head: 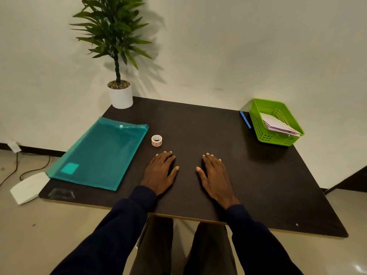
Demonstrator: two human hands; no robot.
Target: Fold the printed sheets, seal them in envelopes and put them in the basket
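Dark table [218, 126] bears left hand [161, 171] and right hand [215, 175] flat, fingers straight toward 12 o'clock, holding nothing; envelopes [278, 124] lie in the green basket [256, 124] at 2 o'clock, long axis 10-to-4.

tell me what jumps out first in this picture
The bright teal folder lies flat on the left of the dark table, and a lime green basket at the far right corner holds envelopes. In the middle, the left hand and right hand rest flat, palms down, holding nothing.
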